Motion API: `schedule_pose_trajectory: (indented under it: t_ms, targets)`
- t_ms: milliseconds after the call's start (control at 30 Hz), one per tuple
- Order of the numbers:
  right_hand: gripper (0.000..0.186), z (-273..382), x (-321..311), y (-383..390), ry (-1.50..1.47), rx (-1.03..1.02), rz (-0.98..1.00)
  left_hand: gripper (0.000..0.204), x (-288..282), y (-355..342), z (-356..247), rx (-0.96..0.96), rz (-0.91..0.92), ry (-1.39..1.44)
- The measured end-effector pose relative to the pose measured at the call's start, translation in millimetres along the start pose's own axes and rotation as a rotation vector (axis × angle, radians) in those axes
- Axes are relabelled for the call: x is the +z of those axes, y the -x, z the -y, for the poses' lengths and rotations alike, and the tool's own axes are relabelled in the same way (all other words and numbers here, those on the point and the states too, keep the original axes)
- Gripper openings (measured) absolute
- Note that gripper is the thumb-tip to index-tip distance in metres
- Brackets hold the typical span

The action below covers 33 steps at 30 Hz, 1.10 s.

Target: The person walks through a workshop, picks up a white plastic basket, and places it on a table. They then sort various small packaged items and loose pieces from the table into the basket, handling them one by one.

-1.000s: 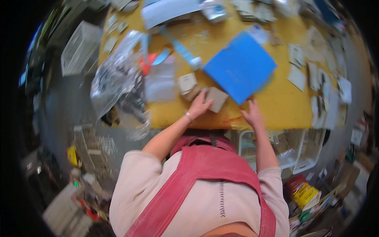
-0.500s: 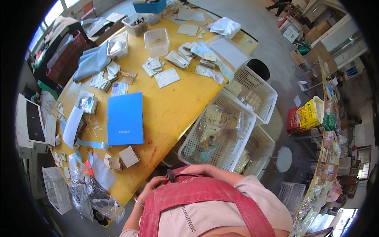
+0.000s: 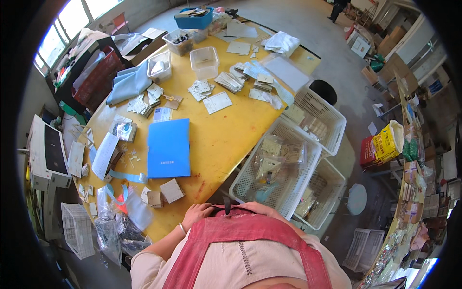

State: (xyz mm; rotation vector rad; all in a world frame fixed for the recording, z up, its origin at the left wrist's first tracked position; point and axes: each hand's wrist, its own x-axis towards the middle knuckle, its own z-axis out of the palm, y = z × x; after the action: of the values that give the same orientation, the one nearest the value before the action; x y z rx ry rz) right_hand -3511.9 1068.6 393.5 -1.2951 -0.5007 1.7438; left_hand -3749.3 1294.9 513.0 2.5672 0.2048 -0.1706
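I wear a red apron point(image 3: 245, 229) over a light top, and both hands are at its front, beside the table's near edge. My left hand point(image 3: 196, 215), with a bracelet at the wrist, has its fingers closed on the apron's edge. At the same edge, on the other side of a short dark strap point(image 3: 227, 206), my right hand point(image 3: 260, 209) also grips the cloth; its fingertips are partly hidden. On the yellow table point(image 3: 211, 144) ahead, a blue folder point(image 3: 168, 148) lies flat. Two small blocks, a pale box point(image 3: 172, 190) and a brown one point(image 3: 155, 199), sit nearest my left hand.
White plastic baskets point(image 3: 235, 190) holding bagged pieces stand right of the table. Stacks of pale cards point(image 3: 230, 82), clear tubs point(image 3: 204, 63) and blue cloth point(image 3: 129, 88) cover its far part. Clear bags point(image 3: 108, 236) hang at the left edge. A stool point(image 3: 356, 199) stands at right.
The view has shifted, so the table and baskets appear farther right. My left hand has moved up along the apron's edge, and more of its forearm shows. Both hands stay at the apron.
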Motion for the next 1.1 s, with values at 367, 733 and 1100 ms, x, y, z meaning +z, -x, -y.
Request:
schedule_pose_trajectory:
  t_ms: [367, 733, 1100]
  targets:
    - [0.037, 0.5, 19.7, -22.2, 0.109, -0.022, -0.024, 0.011, 20.5, -23.2, 45.6, 0.158, -0.115, -0.240]
    - [0.033, 0.1, 15.0, -12.2, 0.103, -0.095, -0.437, 0.015, -112.2, -26.3, 17.0, 0.217, -0.446, 0.361]
    - [0.074, 228.0, 123.7, 39.4, 0.136, -0.758, -0.077, 0.035, -85.8, -36.7, -11.4, -0.127, -0.240, 2.290]
